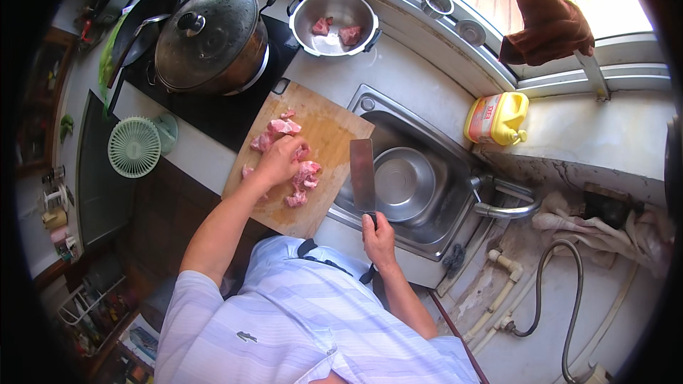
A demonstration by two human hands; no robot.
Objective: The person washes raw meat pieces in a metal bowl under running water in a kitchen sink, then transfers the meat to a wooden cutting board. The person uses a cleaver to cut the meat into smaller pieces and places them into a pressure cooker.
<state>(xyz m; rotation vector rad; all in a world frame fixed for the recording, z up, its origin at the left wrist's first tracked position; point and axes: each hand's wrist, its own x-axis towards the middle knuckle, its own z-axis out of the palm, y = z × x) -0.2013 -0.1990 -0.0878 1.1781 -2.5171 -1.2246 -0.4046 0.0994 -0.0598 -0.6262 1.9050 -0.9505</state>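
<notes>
On the wooden cutting board (333, 133) lie several chunks of raw meat (307, 176), pink with pale fat or bone. My left hand (281, 161) rests among them, its fingers curled around one piece of raw meat (302, 152). A cleaver (363, 173) is held by its dark handle in my right hand (380, 240). Its broad blade points away from me, over the board's right edge and the near side of the sink. Two darker red meat chunks (350, 36) sit inside a steel pot (333, 53) beyond the board.
A steel basin (404, 184) stands in the sink (448, 242), beside the faucet (507, 208). Left of the board, a large lidded pot (213, 37) stands on a black cooktop (213, 112), near a wok (144, 32) and a green fan (134, 146). A yellow jug (496, 117) is by the window.
</notes>
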